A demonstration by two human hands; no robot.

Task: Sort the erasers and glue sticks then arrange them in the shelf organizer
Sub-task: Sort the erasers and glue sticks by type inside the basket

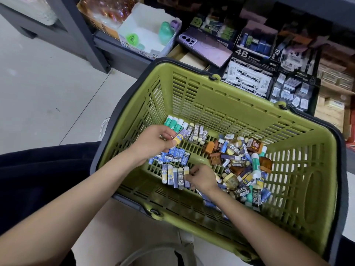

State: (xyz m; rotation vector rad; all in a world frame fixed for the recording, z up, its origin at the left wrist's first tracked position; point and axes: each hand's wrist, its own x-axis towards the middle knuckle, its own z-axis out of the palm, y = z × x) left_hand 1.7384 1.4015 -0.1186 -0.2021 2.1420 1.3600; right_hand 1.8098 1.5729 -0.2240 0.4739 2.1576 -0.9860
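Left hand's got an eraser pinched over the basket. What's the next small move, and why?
Probably lower the left hand and lay its pinched yellow-and-blue eraser at the left end of the near row, beside the similarly printed ones there. The right hand touches that row's right end, so the left end looks free to reach.

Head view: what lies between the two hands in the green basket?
A row of blue-wrapped erasers on the floor of the green plastic basket, between the left hand and right hand, in the head view.
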